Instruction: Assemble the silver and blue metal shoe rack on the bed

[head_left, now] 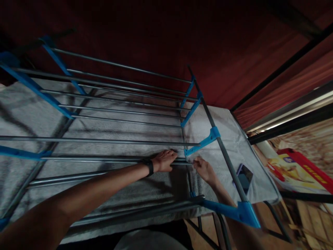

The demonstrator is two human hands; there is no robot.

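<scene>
A rack of grey metal tubes (125, 141) and blue plastic brackets (205, 141) lies on its side in front of me. My left hand (163, 160), a dark watch on its wrist, is closed over a lower metal tube (104, 159) close to its right end. Just right of that end, my right hand (204, 170) has its fingers curled together beside the upright pole (189, 177). Whatever those fingers hold, if anything, is hidden. My right forearm passes behind the thick front pole (230, 163) and the lowest blue bracket (229, 211).
A grey cloth (221, 118) covers the table under the rack. A phone (244, 177) in a purple case lies at the right. Beyond the table's edge is a red and yellow box (296, 170). Dark red fabric (145, 31) hangs behind.
</scene>
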